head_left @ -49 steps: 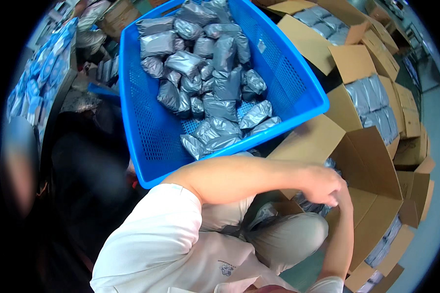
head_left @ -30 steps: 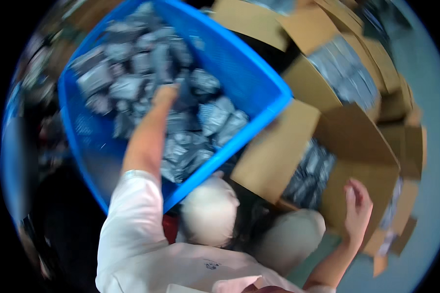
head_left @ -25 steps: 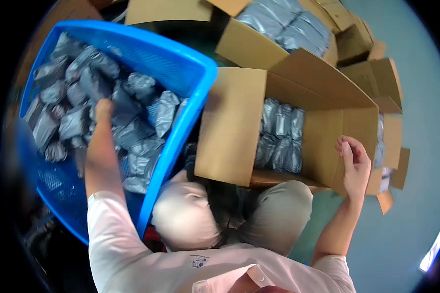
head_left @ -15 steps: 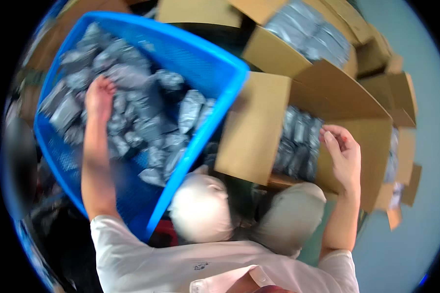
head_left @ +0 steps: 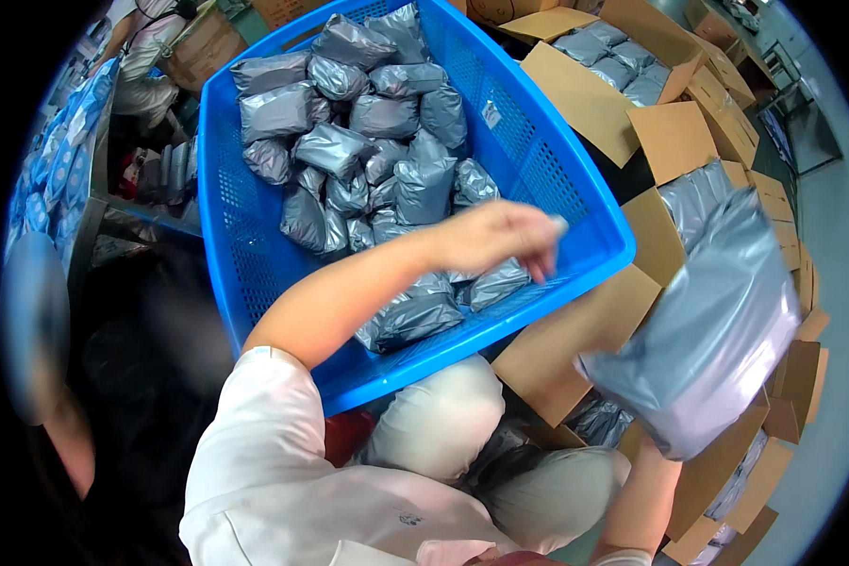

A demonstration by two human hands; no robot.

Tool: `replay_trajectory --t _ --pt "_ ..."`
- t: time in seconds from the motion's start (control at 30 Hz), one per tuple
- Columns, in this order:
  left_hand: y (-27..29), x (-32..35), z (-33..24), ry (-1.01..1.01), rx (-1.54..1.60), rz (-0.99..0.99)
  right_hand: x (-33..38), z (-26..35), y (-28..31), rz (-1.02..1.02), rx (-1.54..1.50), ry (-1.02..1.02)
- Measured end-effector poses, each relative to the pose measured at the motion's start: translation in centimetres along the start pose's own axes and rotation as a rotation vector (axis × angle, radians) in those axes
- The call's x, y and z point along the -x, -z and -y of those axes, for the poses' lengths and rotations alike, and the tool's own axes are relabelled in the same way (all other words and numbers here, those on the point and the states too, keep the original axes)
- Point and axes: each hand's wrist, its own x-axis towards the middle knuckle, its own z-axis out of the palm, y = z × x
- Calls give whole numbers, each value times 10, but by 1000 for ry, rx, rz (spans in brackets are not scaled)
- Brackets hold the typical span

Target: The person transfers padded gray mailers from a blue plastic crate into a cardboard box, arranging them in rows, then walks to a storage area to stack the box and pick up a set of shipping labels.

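A large grey plastic mailing bag (head_left: 703, 325), plump and glossy, is raised on my right side, tilted above the cardboard boxes. My right forearm (head_left: 641, 500) comes up beneath it, and the bag hides the hand that holds it. Over the right part of the blue basket (head_left: 575, 203) is my left hand (head_left: 509, 236), a little blurred. Its fingers are bent and apart, with no parcel in them. Beneath it, several small grey wrapped parcels (head_left: 382, 115) lie heaped in the basket.
An open cardboard box (head_left: 575, 349) beside my knees holds grey parcels, partly hidden by the raised bag. More open boxes (head_left: 670, 141) line the right side. At the left stand blue-and-white packages (head_left: 66, 179), and another person's arm (head_left: 71, 443) shows at the lower left.
My left hand has swung right across the basket, away from its far-left parcels. A large grey mailing bag now rises in my right hand, which was empty over the box. The view has shifted.
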Motion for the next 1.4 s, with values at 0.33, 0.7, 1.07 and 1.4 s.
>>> replay_trajectory --t 0.33,0.7,1.07,1.4 --pt "244 9 238 651 -872 -1096 43 62 177 116 0 117" --pt "225 18 285 550 -1183 -824 34 84 159 -399 101 72" --pt "174 -2 156 262 -1400 -1048 115 102 195 -614 771 231" --pt "-6 16 -63 -187 -323 -365 102 74 250 -758 1033 102"
